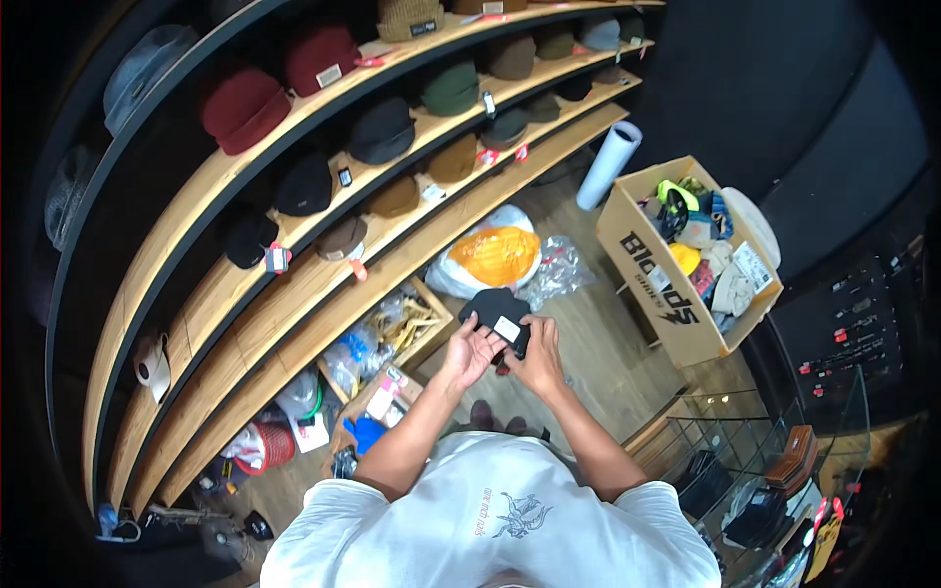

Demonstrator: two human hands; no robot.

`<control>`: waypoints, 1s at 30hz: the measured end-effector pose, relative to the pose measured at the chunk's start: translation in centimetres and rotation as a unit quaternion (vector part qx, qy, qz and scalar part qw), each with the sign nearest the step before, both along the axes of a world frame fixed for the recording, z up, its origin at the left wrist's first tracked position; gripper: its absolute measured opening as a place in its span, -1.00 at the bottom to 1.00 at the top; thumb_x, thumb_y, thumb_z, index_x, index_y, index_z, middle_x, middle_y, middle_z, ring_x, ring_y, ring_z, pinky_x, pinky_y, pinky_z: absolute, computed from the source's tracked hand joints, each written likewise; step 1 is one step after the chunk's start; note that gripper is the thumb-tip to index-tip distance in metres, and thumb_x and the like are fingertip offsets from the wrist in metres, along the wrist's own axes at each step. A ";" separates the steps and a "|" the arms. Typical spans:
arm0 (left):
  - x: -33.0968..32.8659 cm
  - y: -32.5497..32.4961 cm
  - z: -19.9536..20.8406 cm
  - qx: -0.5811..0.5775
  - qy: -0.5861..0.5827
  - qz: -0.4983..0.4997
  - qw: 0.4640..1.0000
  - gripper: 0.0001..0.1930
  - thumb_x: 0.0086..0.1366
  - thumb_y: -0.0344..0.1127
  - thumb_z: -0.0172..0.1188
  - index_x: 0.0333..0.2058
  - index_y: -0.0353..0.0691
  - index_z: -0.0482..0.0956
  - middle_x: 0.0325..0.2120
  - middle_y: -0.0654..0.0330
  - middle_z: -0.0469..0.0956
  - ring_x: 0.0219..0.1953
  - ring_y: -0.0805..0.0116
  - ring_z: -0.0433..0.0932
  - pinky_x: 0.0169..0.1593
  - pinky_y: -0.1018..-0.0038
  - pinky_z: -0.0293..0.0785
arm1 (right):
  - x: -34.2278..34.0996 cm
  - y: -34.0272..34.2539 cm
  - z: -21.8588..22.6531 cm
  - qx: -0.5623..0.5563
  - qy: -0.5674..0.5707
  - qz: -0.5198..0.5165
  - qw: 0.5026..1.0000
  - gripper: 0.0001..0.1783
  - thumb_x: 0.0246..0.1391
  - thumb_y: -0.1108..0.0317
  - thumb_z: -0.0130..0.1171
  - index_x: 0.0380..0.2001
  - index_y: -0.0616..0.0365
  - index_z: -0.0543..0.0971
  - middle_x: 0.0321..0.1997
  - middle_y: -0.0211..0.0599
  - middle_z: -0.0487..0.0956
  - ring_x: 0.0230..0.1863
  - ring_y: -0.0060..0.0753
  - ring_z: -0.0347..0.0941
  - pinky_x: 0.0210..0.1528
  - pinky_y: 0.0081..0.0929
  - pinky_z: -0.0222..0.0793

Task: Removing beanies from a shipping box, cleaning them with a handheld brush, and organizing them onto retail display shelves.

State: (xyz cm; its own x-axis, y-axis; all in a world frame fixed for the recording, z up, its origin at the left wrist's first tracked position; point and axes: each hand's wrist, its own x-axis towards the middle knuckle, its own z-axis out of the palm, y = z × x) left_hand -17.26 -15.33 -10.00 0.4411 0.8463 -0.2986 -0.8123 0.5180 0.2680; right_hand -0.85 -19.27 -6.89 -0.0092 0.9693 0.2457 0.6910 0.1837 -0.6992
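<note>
In front of my chest I hold a black knit beanie (483,305) with a white label (507,329) facing up. My left hand (472,351) is at its left side, palm turned up, with the thumb against the fabric and fingertips by the label. At the right edge, my right hand (537,353) grips the beanie, its fingers wrapped round it. Part of the beanie is hidden behind the fingers.
Curved wooden shelves (284,284) carry several tagged beanies and caps on the left. A cardboard box (652,299) full of hats stands at right, near a white paper roll (610,165). Plastic bags (495,255) lie on the floor ahead; a wire rack (696,431) stands lower right.
</note>
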 end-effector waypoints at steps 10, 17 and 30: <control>-2.7 -5.7 -1.0 -0.044 -0.007 0.107 0.993 -0.57 0.51 -0.15 -0.14 0.12 -0.42 0.32 0.10 -0.13 0.47 0.20 -0.04 0.43 0.29 0.12 0.36 | -3.9 -1.3 -4.7 -0.058 0.064 0.006 0.996 -0.56 -0.07 0.45 0.26 -0.08 0.22 0.39 -0.11 -0.01 0.51 -0.10 0.08 0.51 -0.07 -0.12 0.44; -7.8 -7.3 -0.1 -0.014 0.283 0.060 0.957 -0.49 0.41 -0.41 -0.07 0.27 -0.45 0.10 0.12 -0.03 0.47 0.15 0.09 0.48 0.25 0.27 0.39 | -6.2 0.4 -3.3 -0.064 0.078 -0.022 0.995 -0.63 -0.03 0.42 0.19 -0.11 0.19 0.43 -0.14 -0.04 0.52 -0.10 0.14 0.50 -0.06 -0.05 0.40; -17.0 -6.0 -3.4 0.192 0.733 -0.029 0.652 -0.76 0.31 -0.36 0.09 -0.20 -0.47 0.54 -0.43 -0.19 0.59 -0.33 -0.09 0.60 -0.21 0.16 0.46 | -18.6 -1.5 0.0 0.016 0.006 0.086 0.996 -0.57 -0.13 0.44 0.24 -0.10 0.18 0.46 -0.12 -0.09 0.45 -0.04 0.07 0.39 0.02 -0.09 0.33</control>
State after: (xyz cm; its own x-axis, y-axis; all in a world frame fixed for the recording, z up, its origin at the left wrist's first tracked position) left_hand -34.24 -21.36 -13.44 -0.0457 0.9776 -0.2054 0.4807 0.2017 0.8534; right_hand -19.41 -20.74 -6.93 -0.1714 0.9453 0.2774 0.6383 0.3210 -0.6996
